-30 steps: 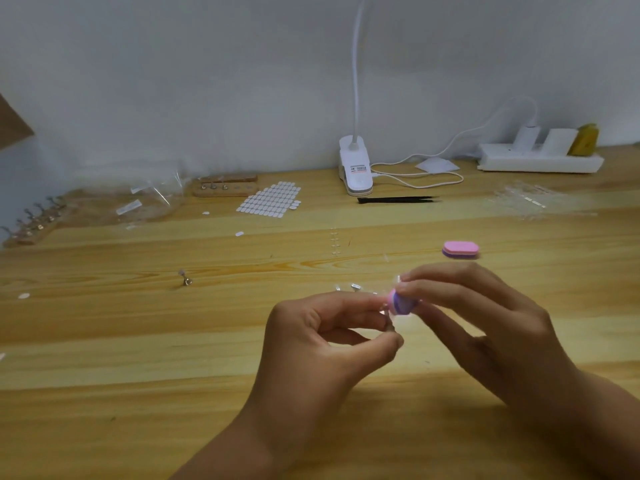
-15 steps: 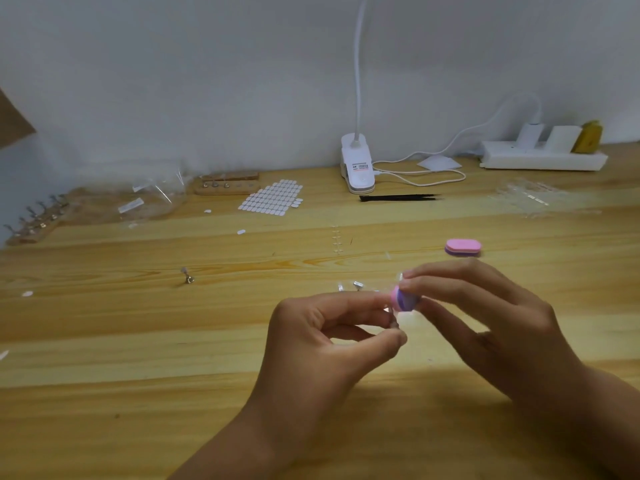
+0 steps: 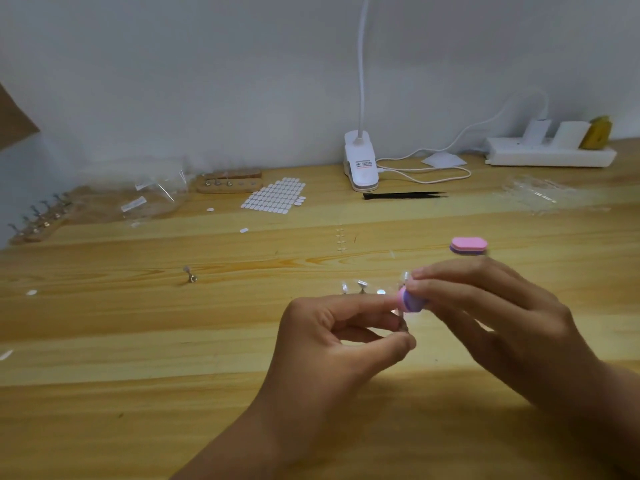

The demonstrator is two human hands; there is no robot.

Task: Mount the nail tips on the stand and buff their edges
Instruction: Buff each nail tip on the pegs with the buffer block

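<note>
One wide wooden desk (image 3: 138, 327) fills the lower view, and both forearms are brought in over it from the near edge, meeting just right of the middle. The left hand (image 3: 332, 337) is held with its back to the camera, the thumb and curled fingers pinched on a small metal peg (image 3: 403, 326). The right hand (image 3: 502, 323) is angled in from the right, its fingertips closed round a pink and purple buffer block (image 3: 409, 301), which is set against the top of the peg. Whether a nail tip sits on that peg cannot be told, as the spot is blurred. A wooden stand (image 3: 228, 181) is seen far back on the left, beside a sheet of white stickers (image 3: 275, 196). A second buffer (image 3: 468, 244) lies just beyond the right hand. A few small pegs with clear tips (image 3: 362, 285) stand on the desk just behind the fingers, and one lone peg (image 3: 190, 274) is placed well to the left.
</note>
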